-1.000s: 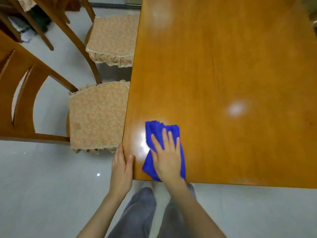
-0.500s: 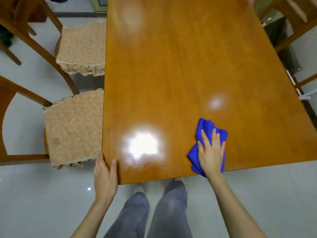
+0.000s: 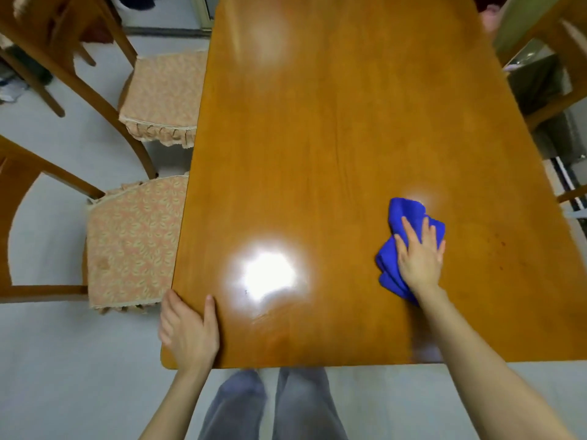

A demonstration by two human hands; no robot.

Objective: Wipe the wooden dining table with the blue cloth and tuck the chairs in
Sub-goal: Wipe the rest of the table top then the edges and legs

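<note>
The wooden dining table [image 3: 333,138] fills the middle of the view, glossy with light glare. A crumpled blue cloth [image 3: 400,223] lies on its near right part, and my right hand [image 3: 419,258] presses flat on it with fingers spread. At the table's near left corner my left hand [image 3: 187,331] rests on the edge, fingers apart, holding nothing. Two wooden chairs with patterned seat cushions stand along the left side: the near chair [image 3: 130,242] and the far chair [image 3: 162,96], both with seats only slightly under the table edge.
Another wooden chair [image 3: 552,36] shows partly at the upper right beside a dark object on the floor. More chair legs stand at the far left [image 3: 47,58]. My grey-trousered legs [image 3: 273,408] are at the table's near edge, on a pale tiled floor.
My right hand has slid the blue cloth from the near left corner across to the right and a little farther in. My left hand has stayed on the corner.
</note>
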